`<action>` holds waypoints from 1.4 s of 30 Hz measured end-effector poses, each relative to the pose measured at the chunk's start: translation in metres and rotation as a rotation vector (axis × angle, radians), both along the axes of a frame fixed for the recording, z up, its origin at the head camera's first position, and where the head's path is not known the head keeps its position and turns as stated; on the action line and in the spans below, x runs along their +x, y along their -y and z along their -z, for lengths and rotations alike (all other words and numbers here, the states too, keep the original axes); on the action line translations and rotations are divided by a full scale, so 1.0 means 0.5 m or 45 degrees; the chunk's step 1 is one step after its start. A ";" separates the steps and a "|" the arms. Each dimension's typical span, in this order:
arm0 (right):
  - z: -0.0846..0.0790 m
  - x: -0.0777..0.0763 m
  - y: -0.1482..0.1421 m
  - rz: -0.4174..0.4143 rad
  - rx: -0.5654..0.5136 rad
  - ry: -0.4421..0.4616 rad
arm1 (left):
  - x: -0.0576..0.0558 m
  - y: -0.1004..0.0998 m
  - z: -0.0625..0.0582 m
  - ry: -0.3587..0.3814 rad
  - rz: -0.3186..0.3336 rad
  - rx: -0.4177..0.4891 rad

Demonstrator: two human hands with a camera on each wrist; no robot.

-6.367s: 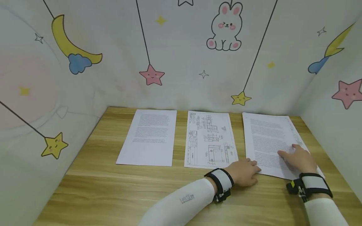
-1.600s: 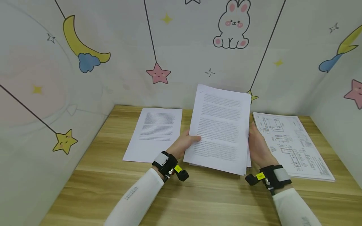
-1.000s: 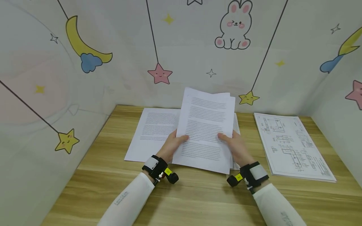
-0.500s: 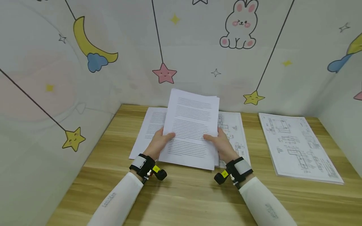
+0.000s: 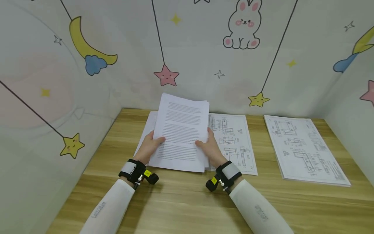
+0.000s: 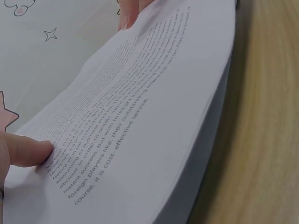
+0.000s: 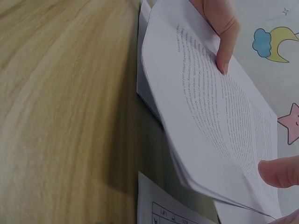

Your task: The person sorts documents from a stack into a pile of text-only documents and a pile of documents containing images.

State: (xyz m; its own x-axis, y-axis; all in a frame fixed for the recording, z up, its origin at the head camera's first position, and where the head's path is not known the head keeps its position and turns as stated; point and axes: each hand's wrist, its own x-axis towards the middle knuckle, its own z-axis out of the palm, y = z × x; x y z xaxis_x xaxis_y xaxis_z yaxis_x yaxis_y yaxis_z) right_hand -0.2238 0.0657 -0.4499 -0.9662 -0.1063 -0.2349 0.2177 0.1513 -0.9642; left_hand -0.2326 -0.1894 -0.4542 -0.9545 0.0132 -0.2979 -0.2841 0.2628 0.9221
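The fingers of the left hand (image 5: 147,148) and the right hand (image 5: 211,149) pinch opposite long edges of a sheaf of printed text pages (image 5: 181,131), each thumb on the printed face. Whether the rear fingers are spread or pressed together cannot be told (the paper hides most of them).

The sheaf is held up over the far half of the table (image 5: 181,208), left of the middle of its far edge, with its top edge toward the patterned wall (image 5: 198,42). The two-sided grip presumably prevents sagging of the limp paper (a bow shows in the right wrist view). The sheets are not squared: a rear sheet projects past the front sheet's right edge.

Relative to the fingers, the sheaf lies between the two hands, its lower edge below both thumbs. Beneath it, partly covered from view, a text sheet (image 5: 150,125) lies near the table's far left corner. An engineering drawing sheet (image 5: 235,143) lies flat along the far edge. A stack of engineering drawings (image 5: 306,149) lies near the far right corner, well apart from the hands; the spacing probably keeps the papers distinct.
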 end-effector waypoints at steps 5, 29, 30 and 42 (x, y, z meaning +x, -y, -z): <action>-0.001 -0.002 0.030 -0.035 0.014 -0.012 | 0.002 0.029 0.000 0.006 -0.017 -0.038; 0.033 0.007 0.110 -0.211 0.384 -0.097 | -0.043 0.118 0.010 0.049 0.022 -0.308; 0.030 0.010 0.111 -0.225 0.426 -0.118 | -0.043 0.120 0.010 0.045 0.034 -0.324; 0.014 0.023 0.120 -0.278 0.836 -0.278 | -0.031 0.111 0.004 -0.110 0.083 -0.864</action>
State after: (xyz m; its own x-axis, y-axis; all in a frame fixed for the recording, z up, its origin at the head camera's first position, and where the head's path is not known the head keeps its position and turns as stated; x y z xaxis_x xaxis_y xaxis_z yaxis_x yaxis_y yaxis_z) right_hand -0.2125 0.0056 -0.4569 -0.9712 -0.2054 -0.1208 -0.0705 0.7318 -0.6778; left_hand -0.2482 -0.2451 -0.4561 -0.9788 -0.0914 -0.1835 -0.1813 0.8041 0.5662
